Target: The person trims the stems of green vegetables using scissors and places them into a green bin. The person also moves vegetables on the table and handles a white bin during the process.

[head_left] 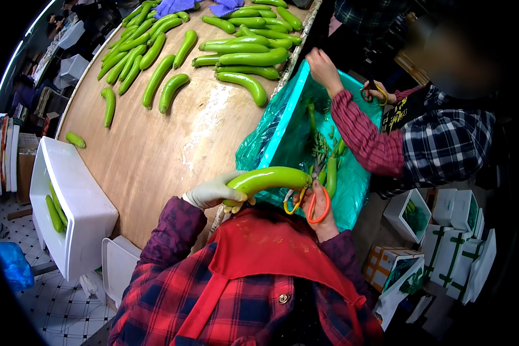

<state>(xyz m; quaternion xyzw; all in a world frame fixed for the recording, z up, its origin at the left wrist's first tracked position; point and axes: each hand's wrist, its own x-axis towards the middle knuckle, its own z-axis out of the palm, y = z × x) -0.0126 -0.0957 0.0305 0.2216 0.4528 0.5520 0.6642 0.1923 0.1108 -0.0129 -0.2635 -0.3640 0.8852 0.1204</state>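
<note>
In my gloved left hand is a long, curved green eggplant, gripped near one end and lying crosswise in front of my apron. My bare right hand holds scissors with one orange and one yellow handle loop. Their blades point away from me, right at the eggplant's other end. Just beyond stands a teal bin lined with green plastic, holding cut stem bits and a few long green pieces.
Many green eggplants lie across the far part of the wooden table, near purple cloths. A white foam box with eggplants tilts at the left edge. On the right, a co-worker's arm reaches over the bin; their other hand holds scissors.
</note>
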